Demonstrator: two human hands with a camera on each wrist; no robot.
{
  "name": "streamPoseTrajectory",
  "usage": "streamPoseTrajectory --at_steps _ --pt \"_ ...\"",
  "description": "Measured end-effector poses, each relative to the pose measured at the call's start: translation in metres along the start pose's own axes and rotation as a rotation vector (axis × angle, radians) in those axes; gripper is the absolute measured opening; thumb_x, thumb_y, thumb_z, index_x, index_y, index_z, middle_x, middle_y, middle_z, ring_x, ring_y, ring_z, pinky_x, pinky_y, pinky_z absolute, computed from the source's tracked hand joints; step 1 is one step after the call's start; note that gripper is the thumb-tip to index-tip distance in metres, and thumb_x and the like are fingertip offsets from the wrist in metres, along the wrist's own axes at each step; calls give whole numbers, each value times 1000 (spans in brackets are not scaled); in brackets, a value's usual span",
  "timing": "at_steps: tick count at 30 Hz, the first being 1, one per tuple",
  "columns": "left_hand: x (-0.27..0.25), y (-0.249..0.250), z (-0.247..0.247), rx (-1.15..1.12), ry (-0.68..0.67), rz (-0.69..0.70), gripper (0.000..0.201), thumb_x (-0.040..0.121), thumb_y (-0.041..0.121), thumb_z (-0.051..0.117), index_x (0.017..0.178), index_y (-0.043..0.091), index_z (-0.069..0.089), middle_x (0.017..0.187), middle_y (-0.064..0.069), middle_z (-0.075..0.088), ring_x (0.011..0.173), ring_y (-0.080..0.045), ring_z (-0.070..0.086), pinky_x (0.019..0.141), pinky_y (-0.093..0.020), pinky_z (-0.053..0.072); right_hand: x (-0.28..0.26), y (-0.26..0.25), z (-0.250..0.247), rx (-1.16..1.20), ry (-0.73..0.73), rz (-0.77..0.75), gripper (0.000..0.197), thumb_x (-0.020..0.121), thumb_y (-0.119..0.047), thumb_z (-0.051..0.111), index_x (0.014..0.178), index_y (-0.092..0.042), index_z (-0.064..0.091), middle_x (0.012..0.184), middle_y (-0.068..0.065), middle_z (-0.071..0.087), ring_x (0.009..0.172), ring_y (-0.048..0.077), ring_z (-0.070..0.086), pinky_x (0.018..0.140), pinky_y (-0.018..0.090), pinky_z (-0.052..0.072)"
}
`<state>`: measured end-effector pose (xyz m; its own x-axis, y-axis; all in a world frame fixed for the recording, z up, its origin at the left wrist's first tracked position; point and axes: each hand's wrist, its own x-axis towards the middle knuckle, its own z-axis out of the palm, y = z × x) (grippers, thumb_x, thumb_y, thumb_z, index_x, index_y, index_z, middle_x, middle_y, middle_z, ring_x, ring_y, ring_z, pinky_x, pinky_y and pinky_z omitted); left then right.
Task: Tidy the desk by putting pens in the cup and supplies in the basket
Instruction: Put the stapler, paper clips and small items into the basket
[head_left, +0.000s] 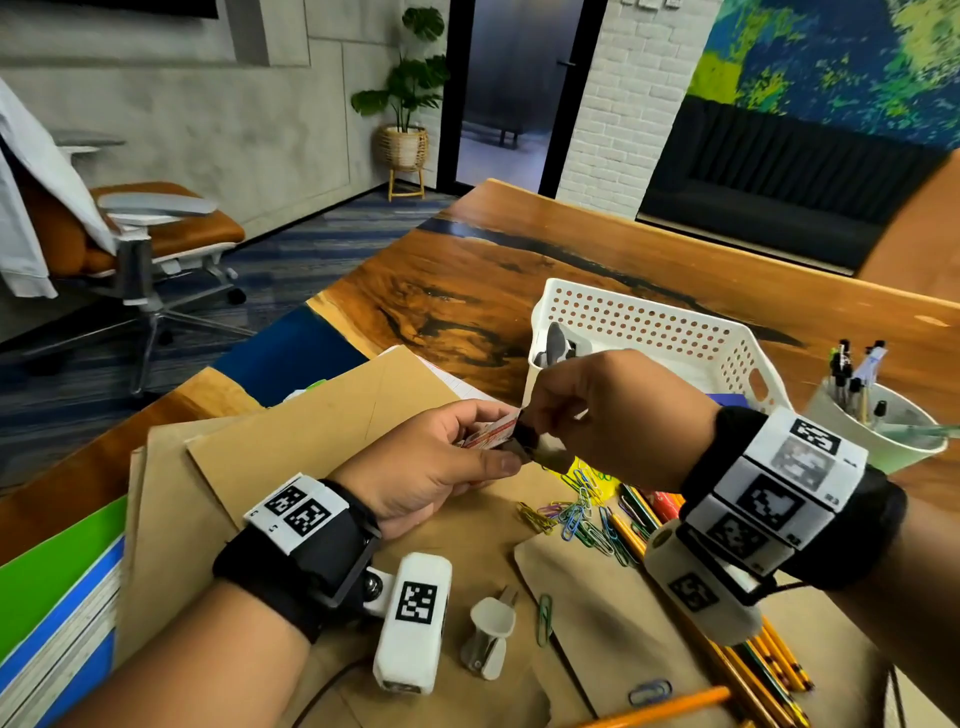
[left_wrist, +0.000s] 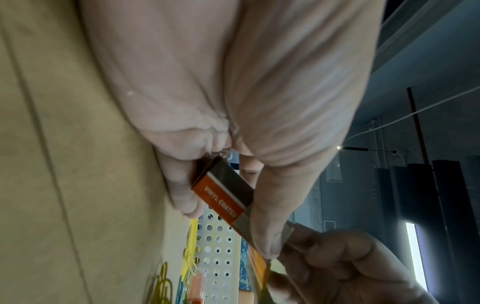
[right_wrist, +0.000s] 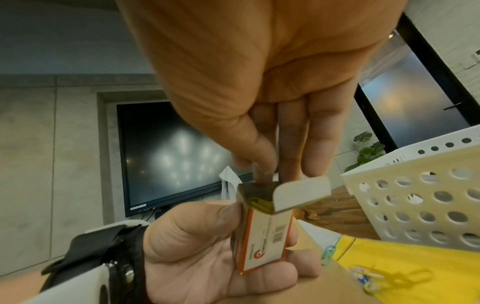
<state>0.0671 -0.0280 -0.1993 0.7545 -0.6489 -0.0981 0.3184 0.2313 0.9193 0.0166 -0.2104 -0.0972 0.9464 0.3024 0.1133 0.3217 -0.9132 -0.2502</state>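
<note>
Left hand (head_left: 441, 462) grips the paper-clip box (right_wrist: 262, 232) above the bench (head_left: 467, 291); right hand (head_left: 613, 415) pinches its open end flap. Basket (head_left: 727, 343) at one o'clock, loose paper clips (head_left: 582, 519) at five.

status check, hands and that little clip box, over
Left hand grips paper clip box. Right hand pinches its open end flap. Loose paper clips on desk; basket behind hands.
</note>
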Motion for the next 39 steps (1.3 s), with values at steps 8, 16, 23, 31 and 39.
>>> streamPoseTrajectory --at_steps 8,16,23,31,39 --pt "-6 13 -10 -296 -55 -38 54 81 15 72 130 -3 57 119 -29 62 112 -44 66 80 -40 61 21 37 3 92 61 291 24 86 0 59 98 -18 69 91 -1 73 70 13 65 62 23 52" --pt "-11 16 -12 -272 -195 12 70 67 30 92 128 7 67 128 -25 64 114 -44 65 74 -43 63 43 21 39 -315 -432 197 33 93 -26 55 125 -19 64 117 3 68 104 25 63 93 31 51" --pt "-2 13 -15 -228 226 235 18 82 23 69 100 22 75 100 -7 68 93 -22 64 75 -32 51 49 30 41 -272 -505 83 66 85 -21 66 147 -30 46 139 2 55 123 24 56 104 34 47" --pt "2 9 -10 -65 272 190 33 83 16 74 115 8 69 95 -8 65 95 -21 61 96 -38 47 38 45 41 -224 -444 123 50 82 -20 65 125 -44 64 122 -11 63 102 14 64 90 33 56" --pt "4 7 -14 -73 254 185 40 82 19 76 120 8 68 98 -10 66 94 -19 63 95 -37 50 28 44 45 -259 -386 136 19 88 -24 63 102 -31 73 101 -8 68 90 17 60 80 26 52"
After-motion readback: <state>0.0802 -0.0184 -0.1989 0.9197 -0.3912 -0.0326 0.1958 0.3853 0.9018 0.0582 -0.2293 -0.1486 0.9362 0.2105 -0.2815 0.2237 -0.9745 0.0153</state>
